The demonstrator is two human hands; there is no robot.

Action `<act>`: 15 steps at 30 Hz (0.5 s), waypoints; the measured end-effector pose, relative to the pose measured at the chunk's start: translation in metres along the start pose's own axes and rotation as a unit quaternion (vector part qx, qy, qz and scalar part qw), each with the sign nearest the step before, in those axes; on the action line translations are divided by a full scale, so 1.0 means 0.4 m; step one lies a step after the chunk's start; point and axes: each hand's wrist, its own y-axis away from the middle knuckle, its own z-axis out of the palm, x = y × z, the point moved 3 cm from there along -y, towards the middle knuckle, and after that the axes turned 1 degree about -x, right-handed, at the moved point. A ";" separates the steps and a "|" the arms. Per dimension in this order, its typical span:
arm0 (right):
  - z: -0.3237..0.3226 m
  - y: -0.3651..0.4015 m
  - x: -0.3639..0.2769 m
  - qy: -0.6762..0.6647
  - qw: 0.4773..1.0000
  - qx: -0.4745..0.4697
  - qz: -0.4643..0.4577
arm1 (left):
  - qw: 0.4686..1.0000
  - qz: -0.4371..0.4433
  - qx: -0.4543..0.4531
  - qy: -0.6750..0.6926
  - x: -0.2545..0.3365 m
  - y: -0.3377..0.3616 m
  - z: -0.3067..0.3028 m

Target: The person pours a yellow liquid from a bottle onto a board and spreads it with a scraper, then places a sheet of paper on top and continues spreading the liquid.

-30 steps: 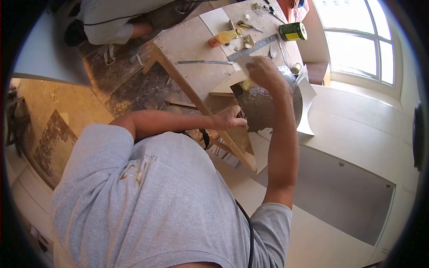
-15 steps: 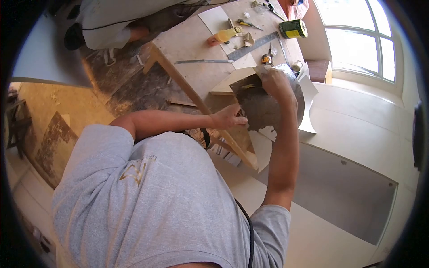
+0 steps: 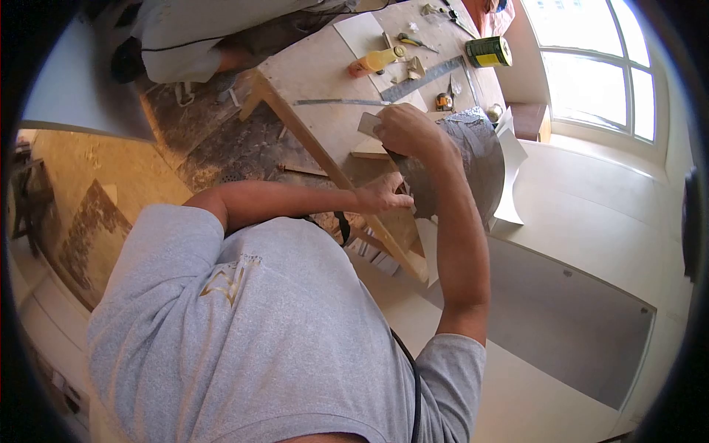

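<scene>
My right hand [image 3: 415,133] is closed round a small flat pale scraper [image 3: 368,125], over the left edge of a dark curved sheet [image 3: 480,159]. The sheet has a grey, smeared surface and a shiny patch near its top. At the sheet's lower left edge, my left hand [image 3: 384,194] is curled with the thumb pressed toward the fingers; what it grips there is too small to tell. A pale piece with curved edges [image 3: 509,177] stands just right of the sheet.
The wooden table [image 3: 295,70] bears a bottle [image 3: 375,61], a green can [image 3: 488,52], a tape measure [image 3: 444,101] and a knife [image 3: 417,43]. Another person [image 3: 177,37] is at the upper left. A white cabinet [image 3: 583,199] lies right, below a window [image 3: 591,81].
My right hand has moved left across the dark sheet with the scraper, from its upper middle to its left edge. My left hand has hardly moved.
</scene>
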 end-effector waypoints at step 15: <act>-0.011 0.200 0.118 -0.125 0.976 0.129 0.127 | 0.995 0.092 0.042 0.004 -0.013 0.000 0.014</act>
